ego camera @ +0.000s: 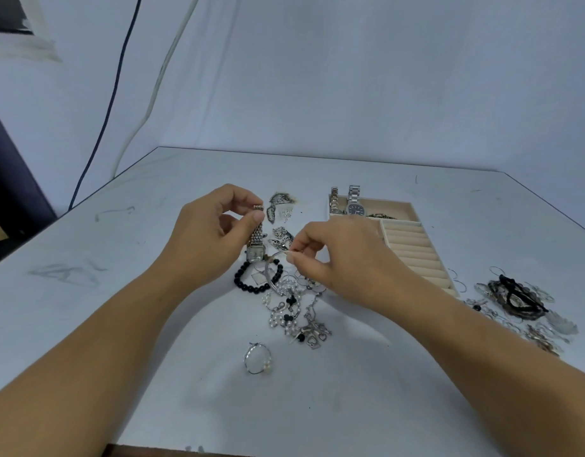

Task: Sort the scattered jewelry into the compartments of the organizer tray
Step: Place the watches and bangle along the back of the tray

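While the fingers of my left hand are pinching the tip of a watch strap, thumb against forefinger, the watch is hanging straight down with its face low over the bench. I am holding it by the strap end, I judge, so that it lifts out of the heap without dragging anything along. The fingers of my right hand are clamping together on a thin silver bangle, which is tilting up out of the tangle. That grip seems meant to part the bangle from the watch, since the two are meeting near the watch face.

Just beneath them a black bead bracelet is lying flat. Nearer to me a heap of pearl strands and charms is sprawling, with a small wire bracelet lying apart from it.

Beyond my right hand the tray is sitting on the bench, two watches standing in its far compartment. My watch probably belongs beside them. Another pile is lying right of the tray, so most of the sorting is waiting.
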